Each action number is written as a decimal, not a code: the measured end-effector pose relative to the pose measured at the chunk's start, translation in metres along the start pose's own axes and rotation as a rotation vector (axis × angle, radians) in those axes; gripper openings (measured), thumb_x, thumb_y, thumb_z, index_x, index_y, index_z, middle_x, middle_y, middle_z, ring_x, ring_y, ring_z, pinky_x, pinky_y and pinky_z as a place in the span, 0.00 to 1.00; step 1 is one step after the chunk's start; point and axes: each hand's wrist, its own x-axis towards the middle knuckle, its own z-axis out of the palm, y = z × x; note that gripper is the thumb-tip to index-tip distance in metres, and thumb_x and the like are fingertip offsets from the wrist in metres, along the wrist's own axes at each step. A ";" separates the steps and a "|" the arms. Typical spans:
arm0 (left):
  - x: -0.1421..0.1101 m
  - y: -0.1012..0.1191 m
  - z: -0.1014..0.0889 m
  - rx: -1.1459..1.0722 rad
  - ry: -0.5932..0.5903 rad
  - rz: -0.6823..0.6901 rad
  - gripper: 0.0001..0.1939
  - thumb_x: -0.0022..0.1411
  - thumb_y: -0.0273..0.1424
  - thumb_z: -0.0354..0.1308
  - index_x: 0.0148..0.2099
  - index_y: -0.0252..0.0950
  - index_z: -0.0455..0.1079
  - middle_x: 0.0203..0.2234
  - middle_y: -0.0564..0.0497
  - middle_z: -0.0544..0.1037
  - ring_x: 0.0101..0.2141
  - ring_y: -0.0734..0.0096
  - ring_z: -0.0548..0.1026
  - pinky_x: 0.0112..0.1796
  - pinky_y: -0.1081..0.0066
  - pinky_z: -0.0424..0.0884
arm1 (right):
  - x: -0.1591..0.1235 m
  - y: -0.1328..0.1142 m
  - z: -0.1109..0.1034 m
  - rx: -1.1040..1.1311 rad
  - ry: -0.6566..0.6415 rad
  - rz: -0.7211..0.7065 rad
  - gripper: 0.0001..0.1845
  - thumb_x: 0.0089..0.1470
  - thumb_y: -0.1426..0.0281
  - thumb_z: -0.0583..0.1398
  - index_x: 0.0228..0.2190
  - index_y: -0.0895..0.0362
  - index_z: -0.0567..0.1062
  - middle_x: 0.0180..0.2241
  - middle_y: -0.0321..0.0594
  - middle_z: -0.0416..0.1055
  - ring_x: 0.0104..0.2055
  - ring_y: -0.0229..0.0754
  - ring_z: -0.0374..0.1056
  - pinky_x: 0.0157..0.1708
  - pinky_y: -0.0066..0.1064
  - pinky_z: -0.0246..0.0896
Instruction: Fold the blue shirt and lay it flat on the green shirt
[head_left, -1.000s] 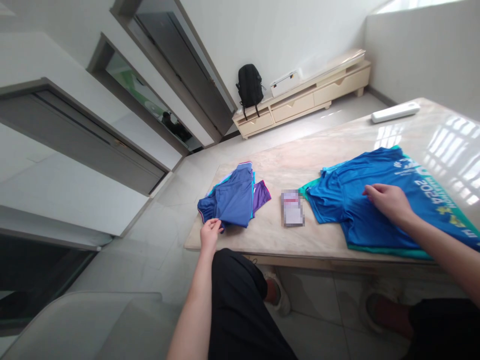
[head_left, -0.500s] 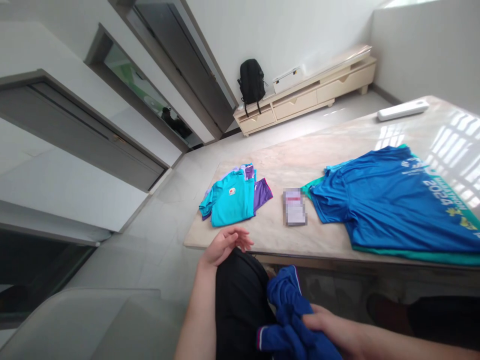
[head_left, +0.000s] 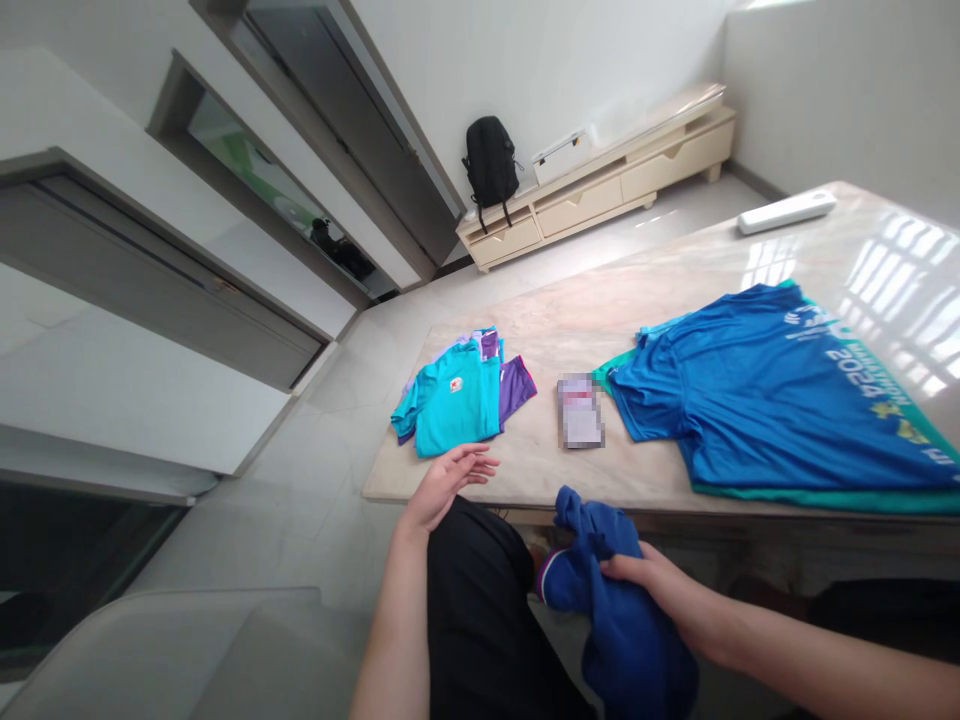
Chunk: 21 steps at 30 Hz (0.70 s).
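My right hand [head_left: 660, 590] grips a bunched dark blue garment [head_left: 600, 580] with a red-and-white trimmed edge, in front of the table edge and beside my knee. My left hand [head_left: 454, 480] holds nothing; its fingers are stretched out over the table's near edge, just below a turquoise shirt [head_left: 457, 400] with a small badge. That shirt lies folded on top of purple clothing [head_left: 517, 390]. To the right, a large blue shirt [head_left: 750, 390] with "2024" lettering is spread flat over a green one [head_left: 795, 496].
A blurred-out rectangular item [head_left: 580, 412] lies on the marble-patterned table [head_left: 525, 490] between the clothes. A long white object [head_left: 787, 212] rests at the far edge. Beyond are a low cabinet [head_left: 585, 205] and a black backpack [head_left: 490, 165]. A pale chair [head_left: 195, 650] stands at lower left.
My right hand has lifted the dark blue garment up toward the table edge, and the cloth now hangs down from it. My left hand has risen slightly, its fingers straighter.
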 end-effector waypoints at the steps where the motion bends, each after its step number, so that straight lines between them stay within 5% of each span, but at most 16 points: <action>1: 0.001 -0.002 0.007 0.042 0.017 -0.002 0.24 0.66 0.44 0.63 0.56 0.32 0.72 0.48 0.36 0.81 0.45 0.58 0.80 0.46 0.62 0.73 | 0.004 0.004 -0.003 -0.038 0.008 -0.015 0.31 0.50 0.62 0.66 0.54 0.58 0.69 0.38 0.47 0.81 0.40 0.55 0.79 0.42 0.44 0.74; 4: -0.001 -0.009 0.040 0.152 -0.036 -0.026 0.26 0.67 0.47 0.61 0.58 0.33 0.72 0.50 0.37 0.80 0.46 0.57 0.79 0.44 0.62 0.74 | 0.013 0.009 -0.008 -0.196 -0.002 -0.133 0.31 0.45 0.65 0.69 0.51 0.59 0.72 0.41 0.46 0.81 0.43 0.55 0.78 0.45 0.42 0.73; 9: -0.008 -0.017 0.087 0.345 -0.490 -0.034 0.27 0.62 0.42 0.67 0.61 0.41 0.72 0.57 0.43 0.76 0.54 0.56 0.75 0.52 0.62 0.72 | 0.012 -0.003 -0.010 -0.275 -0.019 -0.243 0.36 0.45 0.63 0.69 0.54 0.61 0.71 0.48 0.47 0.80 0.51 0.56 0.75 0.51 0.41 0.70; 15: 0.001 -0.023 0.084 0.496 -0.282 -0.029 0.20 0.60 0.39 0.67 0.52 0.35 0.77 0.42 0.46 0.82 0.41 0.62 0.78 0.43 0.66 0.73 | 0.011 -0.007 -0.015 -0.265 -0.018 -0.207 0.34 0.46 0.61 0.70 0.52 0.60 0.72 0.47 0.46 0.80 0.49 0.55 0.76 0.48 0.40 0.71; 21: -0.002 -0.023 0.091 0.491 -0.332 0.042 0.14 0.61 0.41 0.67 0.41 0.34 0.78 0.36 0.49 0.80 0.37 0.64 0.76 0.40 0.69 0.71 | 0.014 0.000 -0.019 -0.318 -0.048 -0.169 0.33 0.48 0.62 0.70 0.53 0.59 0.72 0.45 0.45 0.80 0.48 0.54 0.77 0.47 0.39 0.72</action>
